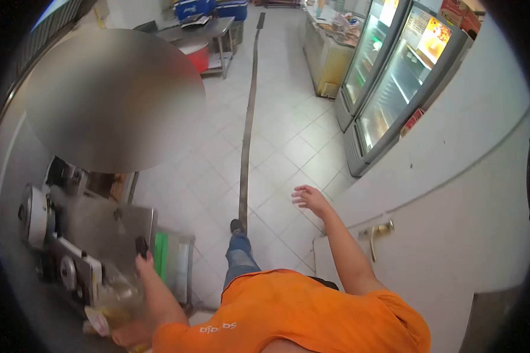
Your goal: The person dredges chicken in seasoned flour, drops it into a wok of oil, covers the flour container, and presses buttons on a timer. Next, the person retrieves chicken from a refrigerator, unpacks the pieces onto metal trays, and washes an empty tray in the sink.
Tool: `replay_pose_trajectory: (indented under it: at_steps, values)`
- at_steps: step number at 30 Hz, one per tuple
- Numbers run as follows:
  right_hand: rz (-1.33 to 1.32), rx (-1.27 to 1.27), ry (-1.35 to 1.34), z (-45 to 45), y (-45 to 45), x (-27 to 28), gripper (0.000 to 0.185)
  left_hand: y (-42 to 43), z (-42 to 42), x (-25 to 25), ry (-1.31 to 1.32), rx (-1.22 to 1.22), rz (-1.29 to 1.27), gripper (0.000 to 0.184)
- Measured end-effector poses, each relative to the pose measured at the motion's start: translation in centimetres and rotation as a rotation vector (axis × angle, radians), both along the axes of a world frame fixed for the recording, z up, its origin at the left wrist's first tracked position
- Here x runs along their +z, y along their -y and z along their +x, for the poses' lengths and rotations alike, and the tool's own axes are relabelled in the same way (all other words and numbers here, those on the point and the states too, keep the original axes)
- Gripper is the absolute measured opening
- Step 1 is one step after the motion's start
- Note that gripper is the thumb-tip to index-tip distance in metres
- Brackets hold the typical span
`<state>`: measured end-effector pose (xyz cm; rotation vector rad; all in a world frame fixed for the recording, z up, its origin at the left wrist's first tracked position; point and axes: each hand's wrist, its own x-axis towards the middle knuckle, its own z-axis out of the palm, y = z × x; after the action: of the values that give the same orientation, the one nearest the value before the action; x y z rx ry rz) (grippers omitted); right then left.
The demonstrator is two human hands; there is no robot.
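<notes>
My left hand (145,262) is closed around a small black object (141,246), at the right side of a steel worktop (100,226). The object's exact kind is not clear, and part of it is hidden in my fingers. Over the tiled floor, my right hand (310,200) hangs in the air with its fingers apart and holds nothing. A white door with a metal lever handle (378,231) is the closest thing to that hand, off to its lower right.
Tall glass-door fridges (394,94) line the right wall. Beyond them stands a counter (331,56) with bags on top. A dark strip (249,123) runs along the floor. Left lie a round white appliance (35,215), a green panel (161,256) and, farther back, a steel table (218,28). A grey blur hides the upper left.
</notes>
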<state>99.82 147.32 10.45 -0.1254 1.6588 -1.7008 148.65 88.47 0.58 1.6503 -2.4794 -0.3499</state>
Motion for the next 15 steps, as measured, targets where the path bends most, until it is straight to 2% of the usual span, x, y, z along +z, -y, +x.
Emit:
replay_pose_trajectory:
  at_steps: [1, 3, 4, 5, 6, 7, 8, 9, 11, 13, 15]
  values:
    - [-0.02, -0.033, -0.004, -3.8, 1.6, 0.3, 0.033, 1.5, 0.1, -0.9, -0.102, 0.002, 0.041, 0.05]
    - [-0.057, -0.097, 0.003, -9.9, 3.8, 0.5, 0.033, 2.4, -0.8, -2.0, 0.092, 0.276, -0.102, 0.054]
    - [-0.004, -0.177, 0.012, -12.3, 4.4, 0.5, 0.032, 3.1, -1.0, -0.8, 0.281, 0.257, -0.022, 0.057]
    - [0.056, -0.225, 0.032, -14.9, 4.3, -1.0, 0.032, 1.6, -3.2, 2.1, 0.351, 0.278, -0.028, 0.061]
    - [0.117, -0.271, 0.049, -17.3, 3.6, -3.6, 0.032, 3.9, -2.4, 0.6, 0.381, 0.337, 0.043, 0.055]
    - [0.14, -0.317, 0.103, -19.0, 2.7, -5.6, 0.029, 4.4, -3.7, 1.9, 0.472, 0.466, 0.117, 0.046]
    - [0.163, -0.361, 0.158, -20.1, 0.6, -9.1, 0.027, 3.3, -4.4, 3.9, 0.521, 0.414, -0.014, 0.038]
    - [0.405, 0.008, -0.256, -23.5, -5.0, -20.5, 0.019, 3.3, -5.6, 5.1, 0.546, 0.481, -0.119, 0.037]
    - [0.318, -0.414, 0.303, -20.8, -5.5, -14.8, 0.011, 5.2, -10.0, 6.1, 0.451, 0.624, -0.303, 0.036]
    - [0.459, -0.566, 0.418, -20.3, -7.4, -14.6, 0.021, 8.4, -16.2, 6.7, 0.263, 0.636, -0.481, 0.036]
    - [0.448, -0.718, 0.594, -20.6, -9.4, -15.1, 0.029, 12.4, -24.5, 4.6, -0.015, 0.466, -0.533, 0.035]
